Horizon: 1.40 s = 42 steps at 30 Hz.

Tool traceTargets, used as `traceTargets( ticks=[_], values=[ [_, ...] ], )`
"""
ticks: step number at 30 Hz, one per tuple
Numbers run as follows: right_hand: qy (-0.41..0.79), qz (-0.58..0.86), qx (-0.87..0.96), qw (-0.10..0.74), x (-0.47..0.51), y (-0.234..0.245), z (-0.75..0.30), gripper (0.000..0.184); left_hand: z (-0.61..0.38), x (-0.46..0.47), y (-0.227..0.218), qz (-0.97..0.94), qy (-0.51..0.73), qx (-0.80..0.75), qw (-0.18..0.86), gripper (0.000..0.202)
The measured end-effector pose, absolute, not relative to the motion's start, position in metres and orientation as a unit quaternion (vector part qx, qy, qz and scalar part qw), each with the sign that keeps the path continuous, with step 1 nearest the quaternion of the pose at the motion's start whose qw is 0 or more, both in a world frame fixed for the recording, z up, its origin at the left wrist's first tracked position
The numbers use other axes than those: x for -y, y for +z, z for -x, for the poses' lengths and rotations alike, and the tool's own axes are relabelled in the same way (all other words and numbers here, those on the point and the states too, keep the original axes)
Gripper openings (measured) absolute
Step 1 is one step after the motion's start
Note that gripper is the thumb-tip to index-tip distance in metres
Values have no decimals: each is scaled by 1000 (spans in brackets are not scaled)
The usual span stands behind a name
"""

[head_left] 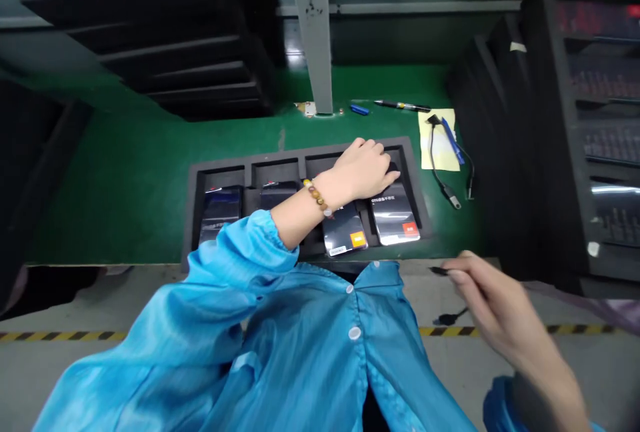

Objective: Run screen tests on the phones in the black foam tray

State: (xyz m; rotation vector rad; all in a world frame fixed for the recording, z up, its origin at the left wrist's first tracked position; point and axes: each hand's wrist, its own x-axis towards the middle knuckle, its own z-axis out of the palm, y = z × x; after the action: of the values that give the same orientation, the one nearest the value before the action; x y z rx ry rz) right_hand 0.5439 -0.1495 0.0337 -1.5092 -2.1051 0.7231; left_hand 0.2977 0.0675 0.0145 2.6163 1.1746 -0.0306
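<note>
Nearest the camera, the right hand point(493, 312) is seen with its fingers curled loosely around a thin dark cable point(453, 316), one small dark end of which is pinched at the fingertips point(456, 277) while the rest hangs just below them, over the grey floor. Beyond those fingertips, past the bench edge, a black foam tray point(300, 155) is laid on the green bench top point(125, 172), and wrapped phones are held in its slots. The left hand point(367, 171), reached out from a blue sleeve point(235, 252) with a beaded bracelet point(317, 197) at the wrist, is laid flat on the far part of the tray; its fingers are spread and relaxed, nothing being gripped, and they rest on the top edge of the rightmost phone point(395, 219). Just below the palm a second phone with an orange sticker point(345, 231) is seen, and two more phones point(220, 212) are lodged well to the left of the fingers. Further right of the left fingertips a yellow note point(436, 149) is set, with a cable adapter point(447, 189) lying across it. Beyond the fingers, a black pen point(403, 106) and a grey post point(313, 32) are found.
</note>
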Motion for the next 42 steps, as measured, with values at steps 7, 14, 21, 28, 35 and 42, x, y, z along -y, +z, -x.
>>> traceTargets(
  ticks=[7,14,21,28,35,42],
  values=[
    [319,484,765,279,141,-33,-536,15,-302,-75,13,-897,-15,-408,168,58],
    [309,460,772,312,131,-44,-535,15,-303,-74,13,-891,-11,-411,195,56],
    [327,458,756,334,128,-46,-534,14,-305,-72,12,-884,0,-421,205,56],
    [284,483,742,367,138,-49,-525,16,-309,-66,12,-877,19,-445,183,61],
    [103,553,725,397,54,-14,-541,9,-306,-56,22,-886,27,-425,184,57],
    [37,762,621,181,-135,-36,-540,31,-261,-35,39,-874,59,-453,162,52]
  ],
)
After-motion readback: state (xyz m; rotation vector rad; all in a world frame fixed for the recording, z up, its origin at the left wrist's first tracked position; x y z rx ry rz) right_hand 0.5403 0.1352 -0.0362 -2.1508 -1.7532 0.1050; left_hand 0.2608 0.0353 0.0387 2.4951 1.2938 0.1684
